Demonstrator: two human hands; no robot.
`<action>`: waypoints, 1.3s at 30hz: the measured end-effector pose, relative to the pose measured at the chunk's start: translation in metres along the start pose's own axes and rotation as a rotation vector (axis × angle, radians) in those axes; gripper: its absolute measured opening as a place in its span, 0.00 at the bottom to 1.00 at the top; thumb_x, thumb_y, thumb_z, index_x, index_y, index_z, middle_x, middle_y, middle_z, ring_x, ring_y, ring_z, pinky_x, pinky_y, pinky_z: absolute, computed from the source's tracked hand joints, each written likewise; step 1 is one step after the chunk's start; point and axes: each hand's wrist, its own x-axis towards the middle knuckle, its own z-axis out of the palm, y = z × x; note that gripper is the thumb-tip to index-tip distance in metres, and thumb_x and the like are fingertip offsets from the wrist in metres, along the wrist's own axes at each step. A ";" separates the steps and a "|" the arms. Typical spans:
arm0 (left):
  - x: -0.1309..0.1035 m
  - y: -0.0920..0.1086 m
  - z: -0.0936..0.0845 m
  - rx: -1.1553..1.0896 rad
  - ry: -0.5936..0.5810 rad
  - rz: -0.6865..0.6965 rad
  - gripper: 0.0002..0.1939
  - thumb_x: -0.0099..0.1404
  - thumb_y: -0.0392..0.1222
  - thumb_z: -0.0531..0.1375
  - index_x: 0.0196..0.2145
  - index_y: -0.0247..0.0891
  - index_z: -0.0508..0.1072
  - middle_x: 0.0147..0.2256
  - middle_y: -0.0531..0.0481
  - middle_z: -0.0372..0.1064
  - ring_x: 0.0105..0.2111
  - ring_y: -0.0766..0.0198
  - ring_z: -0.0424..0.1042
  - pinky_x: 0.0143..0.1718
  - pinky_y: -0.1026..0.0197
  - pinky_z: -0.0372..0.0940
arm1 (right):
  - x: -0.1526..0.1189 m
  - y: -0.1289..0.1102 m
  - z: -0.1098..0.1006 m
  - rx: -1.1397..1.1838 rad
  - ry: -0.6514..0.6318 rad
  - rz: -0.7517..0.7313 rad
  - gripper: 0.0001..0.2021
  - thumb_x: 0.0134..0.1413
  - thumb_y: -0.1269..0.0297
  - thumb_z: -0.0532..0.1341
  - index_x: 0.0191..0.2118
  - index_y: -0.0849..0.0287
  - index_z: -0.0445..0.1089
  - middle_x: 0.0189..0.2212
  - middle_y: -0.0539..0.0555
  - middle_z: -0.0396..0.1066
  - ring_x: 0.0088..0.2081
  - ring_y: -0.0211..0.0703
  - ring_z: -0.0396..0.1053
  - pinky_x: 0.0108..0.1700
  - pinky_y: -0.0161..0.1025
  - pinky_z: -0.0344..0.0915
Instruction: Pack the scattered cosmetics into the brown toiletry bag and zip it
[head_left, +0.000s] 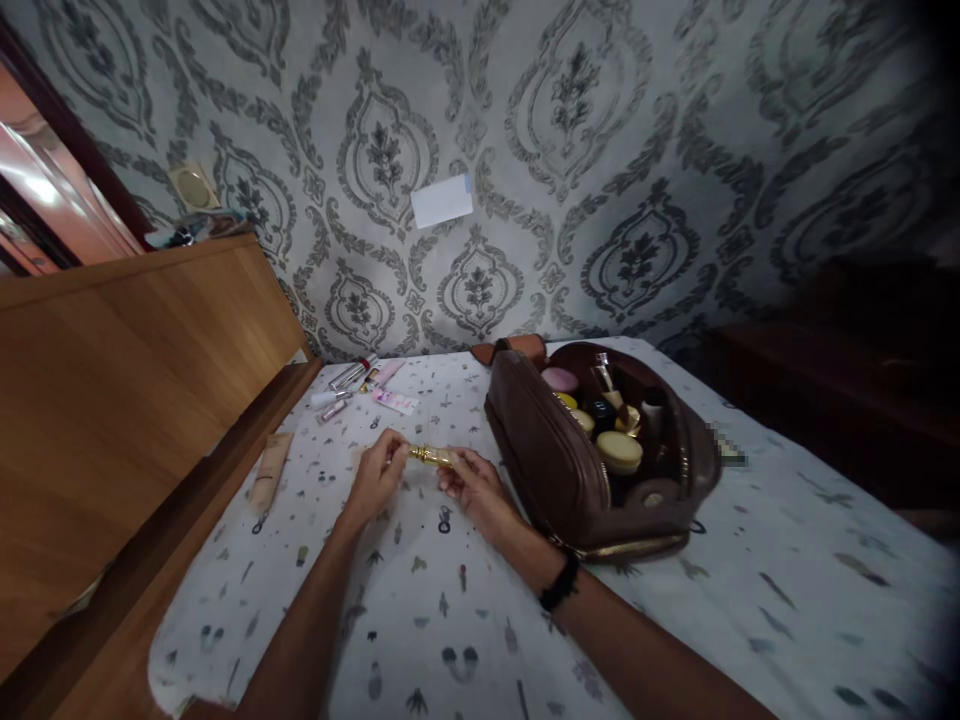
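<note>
A slim gold cosmetic tube (431, 456) is held level between my two hands above the printed white sheet (442, 570). My left hand (381, 472) pinches its left end, and my right hand (474, 488) grips the right end, its wrist wearing a black band. Just right of my right hand stands an open brown makeup bag (555, 455). Inside it show a round cream-coloured compact (619, 452), a pink round item (559, 379) and several other cosmetics. Whether the gold tube is capped or opened I cannot tell.
Several small tubes (351, 375) and a pink patterned packet (394, 401) lie at the back left. A beige squeeze tube (271, 470) rests near the wooden headboard (135, 380). Behind the bag sits an orange-brown case (525, 348). Patterned wallpaper (480, 280) closes off the back.
</note>
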 end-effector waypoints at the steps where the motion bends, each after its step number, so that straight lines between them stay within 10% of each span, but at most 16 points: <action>1: 0.000 0.001 0.000 0.017 0.016 -0.010 0.15 0.70 0.52 0.51 0.31 0.40 0.64 0.23 0.59 0.59 0.23 0.67 0.60 0.27 0.65 0.56 | 0.000 0.001 0.000 -0.002 0.001 -0.001 0.26 0.35 0.48 0.77 0.37 0.58 0.73 0.25 0.50 0.74 0.27 0.36 0.68 0.30 0.35 0.62; 14: 0.002 -0.004 -0.001 0.065 0.059 -0.053 0.21 0.70 0.55 0.51 0.24 0.40 0.62 0.19 0.58 0.56 0.22 0.67 0.58 0.27 0.64 0.53 | 0.000 0.001 -0.002 -0.019 -0.012 0.000 0.26 0.35 0.47 0.76 0.38 0.57 0.73 0.26 0.50 0.75 0.26 0.38 0.69 0.31 0.36 0.63; 17: 0.003 -0.005 -0.006 -0.017 -0.031 -0.023 0.14 0.66 0.53 0.56 0.38 0.39 0.69 0.31 0.53 0.69 0.31 0.64 0.68 0.30 0.65 0.60 | 0.001 0.002 -0.002 -0.014 -0.005 -0.002 0.27 0.35 0.46 0.76 0.38 0.57 0.72 0.25 0.50 0.74 0.26 0.38 0.69 0.31 0.36 0.63; 22: 0.003 -0.007 -0.010 -0.136 -0.099 -0.059 0.33 0.60 0.49 0.63 0.61 0.43 0.60 0.47 0.45 0.70 0.44 0.57 0.73 0.32 0.65 0.63 | 0.001 0.001 -0.002 -0.008 0.002 0.004 0.27 0.33 0.45 0.76 0.37 0.58 0.71 0.24 0.49 0.73 0.26 0.37 0.68 0.30 0.35 0.62; 25: 0.002 -0.007 -0.008 0.011 -0.011 -0.052 0.16 0.66 0.51 0.57 0.46 0.39 0.72 0.30 0.52 0.71 0.31 0.62 0.70 0.32 0.63 0.61 | 0.000 0.001 -0.002 -0.011 -0.002 0.011 0.27 0.34 0.46 0.76 0.37 0.58 0.72 0.25 0.50 0.74 0.25 0.37 0.68 0.29 0.35 0.62; 28: 0.002 -0.006 -0.008 0.053 -0.022 -0.039 0.19 0.70 0.53 0.52 0.29 0.38 0.73 0.20 0.56 0.61 0.23 0.65 0.63 0.31 0.62 0.59 | 0.000 0.000 -0.002 -0.012 -0.009 0.020 0.28 0.34 0.46 0.76 0.38 0.58 0.72 0.25 0.51 0.74 0.25 0.37 0.69 0.29 0.35 0.62; 34: 0.003 -0.007 -0.011 -0.102 -0.054 -0.017 0.24 0.63 0.51 0.60 0.54 0.40 0.70 0.41 0.47 0.73 0.39 0.59 0.71 0.35 0.63 0.63 | 0.001 0.002 -0.003 -0.010 0.002 0.006 0.26 0.35 0.46 0.76 0.37 0.57 0.72 0.25 0.50 0.74 0.26 0.38 0.69 0.30 0.36 0.64; 39: 0.002 -0.010 -0.005 -0.096 -0.033 -0.028 0.14 0.68 0.52 0.56 0.35 0.38 0.71 0.23 0.56 0.63 0.25 0.66 0.63 0.28 0.64 0.57 | 0.000 0.002 -0.002 -0.020 0.003 0.001 0.25 0.36 0.46 0.76 0.36 0.57 0.72 0.25 0.49 0.74 0.25 0.36 0.69 0.29 0.34 0.62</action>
